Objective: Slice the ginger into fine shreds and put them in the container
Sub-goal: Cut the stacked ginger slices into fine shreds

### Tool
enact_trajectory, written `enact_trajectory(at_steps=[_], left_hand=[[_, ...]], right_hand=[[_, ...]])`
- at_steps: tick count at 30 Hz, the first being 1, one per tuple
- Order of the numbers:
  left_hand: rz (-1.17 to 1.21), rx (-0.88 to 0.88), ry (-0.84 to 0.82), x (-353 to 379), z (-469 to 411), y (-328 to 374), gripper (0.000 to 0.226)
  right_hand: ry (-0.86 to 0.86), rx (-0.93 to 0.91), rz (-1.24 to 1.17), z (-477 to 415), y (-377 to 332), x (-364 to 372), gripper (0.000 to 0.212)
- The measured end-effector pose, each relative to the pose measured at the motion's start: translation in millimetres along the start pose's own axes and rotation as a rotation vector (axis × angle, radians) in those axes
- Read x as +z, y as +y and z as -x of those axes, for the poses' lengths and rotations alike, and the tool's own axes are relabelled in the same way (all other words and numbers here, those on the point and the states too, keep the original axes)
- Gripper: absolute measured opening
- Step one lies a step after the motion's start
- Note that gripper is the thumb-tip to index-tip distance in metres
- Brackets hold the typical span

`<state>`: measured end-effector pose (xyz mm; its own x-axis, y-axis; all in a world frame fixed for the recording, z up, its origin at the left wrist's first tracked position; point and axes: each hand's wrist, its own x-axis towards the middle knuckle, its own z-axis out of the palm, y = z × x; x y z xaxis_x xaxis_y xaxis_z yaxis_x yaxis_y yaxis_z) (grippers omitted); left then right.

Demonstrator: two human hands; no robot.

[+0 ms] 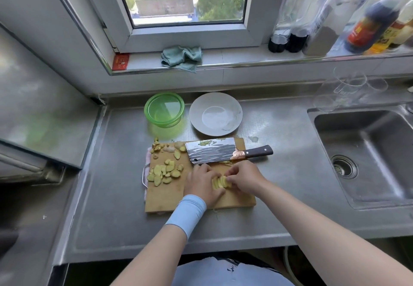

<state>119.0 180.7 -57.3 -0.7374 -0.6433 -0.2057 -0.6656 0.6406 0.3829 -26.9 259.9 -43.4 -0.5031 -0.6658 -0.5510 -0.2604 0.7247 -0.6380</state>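
On the wooden cutting board (165, 198) my left hand (201, 185) and my right hand (243, 179) meet over a small row of overlapping ginger slices (219, 181); the fingertips of both hands pinch the row from either side. Several loose ginger slices (164, 173) lie in a pile on the board's left part, with peel scraps (157, 147) at its far left corner. A cleaver (214, 151) with a dark handle lies flat on the board's far edge, held by neither hand. The green container (164, 109) stands behind the board, nothing visible inside.
A white plate (215, 113) sits right of the green container. The steel sink (368, 154) is at the right, with upturned glasses (350, 91) behind it. Sauce bottles (330, 17) and a green cloth (182, 57) occupy the windowsill. A steel appliance (42, 107) stands at the left.
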Motion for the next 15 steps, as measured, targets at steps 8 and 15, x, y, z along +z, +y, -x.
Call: enact_trajectory(at_steps=[8, 15], left_hand=[[0.075, 0.015, 0.03, 8.2, 2.7, -4.4, 0.042], [0.121, 0.041, 0.021, 12.7, 1.5, -8.3, 0.046]], right_hand=[[0.091, -0.06, 0.144, 6.0, 3.5, 7.5, 0.011], [0.065, -0.139, 0.15, 8.9, 7.5, 6.5, 0.014]])
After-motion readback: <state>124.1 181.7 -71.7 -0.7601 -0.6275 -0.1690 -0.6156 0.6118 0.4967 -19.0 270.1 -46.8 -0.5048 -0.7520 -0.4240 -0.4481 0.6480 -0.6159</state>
